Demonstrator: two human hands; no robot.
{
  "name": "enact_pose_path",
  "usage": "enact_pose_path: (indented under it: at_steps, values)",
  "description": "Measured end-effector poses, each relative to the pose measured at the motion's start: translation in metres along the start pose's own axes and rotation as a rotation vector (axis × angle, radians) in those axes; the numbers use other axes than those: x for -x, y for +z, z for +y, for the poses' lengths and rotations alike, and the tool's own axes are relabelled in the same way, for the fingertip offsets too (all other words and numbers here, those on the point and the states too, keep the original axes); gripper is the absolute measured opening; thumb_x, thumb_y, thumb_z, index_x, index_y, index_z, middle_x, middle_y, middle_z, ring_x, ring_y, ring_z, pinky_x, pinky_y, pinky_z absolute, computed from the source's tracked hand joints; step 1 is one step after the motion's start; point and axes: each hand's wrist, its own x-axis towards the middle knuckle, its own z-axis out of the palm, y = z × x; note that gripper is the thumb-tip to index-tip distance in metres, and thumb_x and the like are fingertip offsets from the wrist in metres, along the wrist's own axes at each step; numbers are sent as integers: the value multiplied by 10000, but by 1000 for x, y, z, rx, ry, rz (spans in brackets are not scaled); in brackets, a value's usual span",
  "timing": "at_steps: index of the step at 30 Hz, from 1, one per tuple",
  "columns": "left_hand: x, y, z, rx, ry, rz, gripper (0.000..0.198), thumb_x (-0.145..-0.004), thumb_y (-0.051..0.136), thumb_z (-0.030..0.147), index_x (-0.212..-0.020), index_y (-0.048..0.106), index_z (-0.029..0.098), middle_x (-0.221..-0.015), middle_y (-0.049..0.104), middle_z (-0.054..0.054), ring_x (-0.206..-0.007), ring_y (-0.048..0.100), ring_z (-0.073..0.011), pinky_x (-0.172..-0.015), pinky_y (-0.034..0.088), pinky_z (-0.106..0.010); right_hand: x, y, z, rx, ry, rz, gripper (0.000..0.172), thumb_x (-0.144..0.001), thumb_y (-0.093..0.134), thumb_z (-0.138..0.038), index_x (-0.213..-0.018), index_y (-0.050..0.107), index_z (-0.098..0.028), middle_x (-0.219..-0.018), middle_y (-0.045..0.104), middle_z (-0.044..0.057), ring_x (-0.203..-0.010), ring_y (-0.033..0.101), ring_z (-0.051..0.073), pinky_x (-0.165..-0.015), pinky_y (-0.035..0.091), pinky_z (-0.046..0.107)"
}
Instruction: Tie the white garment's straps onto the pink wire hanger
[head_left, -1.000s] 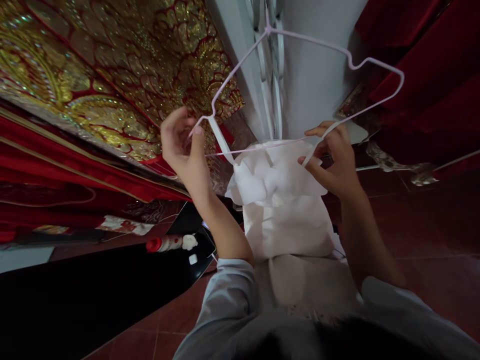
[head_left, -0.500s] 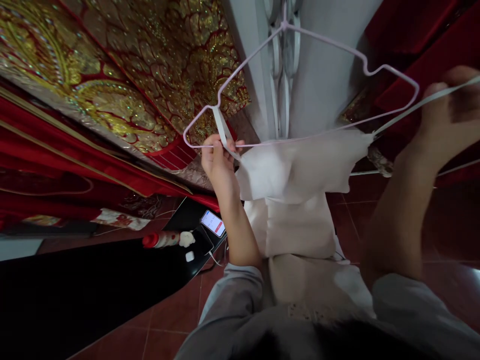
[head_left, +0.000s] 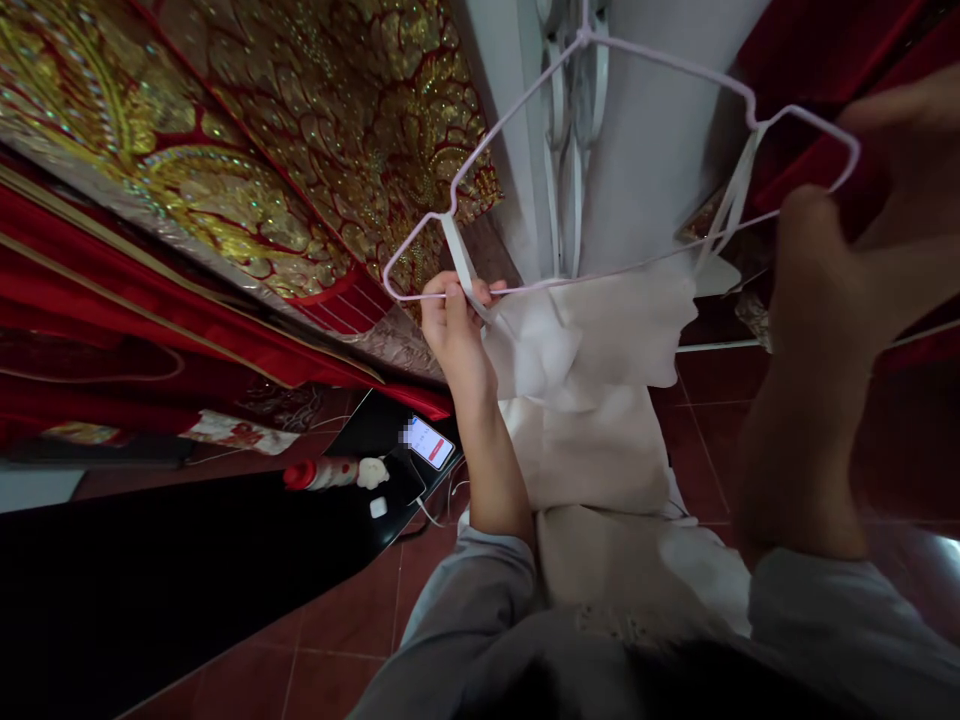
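Note:
A pale pink wire hanger [head_left: 517,95] hangs in front of me with a cream-white garment [head_left: 607,330] on it. One thin strap [head_left: 460,255] is looped over the hanger's left notch, and another strap [head_left: 731,205] lies over its right notch. My left hand [head_left: 459,325] is closed around the lower bar near the left end, with the strap at its fingers. Around the hanger's right end is my right hand [head_left: 862,220], somewhat blurred. Its thumb and fingers are apart, and the thumb crosses in front of the lower bar.
Red and gold sequined clothing [head_left: 322,130] hangs at left, with dark red fabric [head_left: 817,50] at upper right. A grey-white panel with scrolled metalwork [head_left: 645,150] stands behind the hanger. On a black table [head_left: 225,560] lie a lit phone [head_left: 431,442], a red-capped bottle [head_left: 322,474] and a small white case [head_left: 378,507].
The right strap, earlier stretched outward over my right hand, now sits over the hanger's right notch. My right hand has come in toward the hanger's end. My left hand keeps its grip.

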Motion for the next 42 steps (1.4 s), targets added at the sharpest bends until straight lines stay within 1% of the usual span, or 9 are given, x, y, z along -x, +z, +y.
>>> enact_pose_path:
  at_steps: [5,11,15,19,23,27,31,35,42]
  values:
    - [8,2,-5,-55,79,44,196,-1023,633,405,-961,581,226,-731,646,24,-763,722,-136,-832,579,-270,36,42,-11,147,-40,-121,520,-876,617,-685,-1382,530,-601,-1383,670,-49,-1534,388,419,-1152,406,774]
    - [33,-17,5,-387,171,-86,245,-1004,664,422,-999,772,202,-1024,780,-60,-1046,711,-193,-977,532,-320,66,76,11,14,-103,109,418,-988,534,-504,-1400,525,-433,-1309,659,32,-1452,494,336,-1264,361,698]
    - [27,-17,50,-370,107,-235,234,-959,738,415,-887,799,200,-941,773,-63,-778,639,-160,-690,517,-273,63,86,18,-23,-121,120,392,-991,566,-425,-1381,548,-388,-1318,653,46,-1451,485,302,-1290,355,642]
    - [-11,-14,82,-54,34,-233,384,-1077,520,467,-1037,810,218,-1012,773,-52,-545,444,-80,-390,260,-254,62,87,22,-71,-150,107,409,-982,566,-435,-1379,569,-340,-1331,643,56,-1425,513,321,-1274,338,683]
    - [-38,-38,64,-90,223,-59,509,-1157,286,292,-1145,793,328,-1302,755,52,-724,651,-69,-485,305,-276,65,86,25,-82,-149,97,434,-970,577,-408,-1400,568,-345,-1361,627,50,-1461,477,320,-1287,318,660]
    - [-25,-56,27,-186,302,62,358,-1105,461,212,-1143,779,373,-1272,773,75,-711,667,-59,-507,285,-265,64,85,27,-73,-156,85,452,-969,578,-399,-1418,547,-371,-1377,620,40,-1469,471,319,-1294,308,656]
    - [6,-34,12,-137,24,71,209,-1020,621,347,-1013,777,208,-1144,807,-73,-545,503,-33,-430,235,-218,64,82,26,-72,-173,90,477,-954,603,-362,-1428,547,-365,-1356,630,48,-1432,514,318,-1286,322,664]
    - [19,-5,14,-72,44,-30,245,-1026,588,391,-960,721,196,-1012,810,-76,-486,425,-60,-405,214,-235,65,80,17,-118,-185,85,481,-935,634,-365,-1413,575,-368,-1342,650,40,-1418,534,316,-1289,312,668]
    - [21,1,16,-30,74,-78,259,-1009,648,408,-862,603,200,-867,766,-40,-434,319,-52,-412,188,-236,60,83,38,-463,123,678,338,-885,703,-355,-1215,631,-343,-1224,634,25,-1159,641,206,-975,577,431]
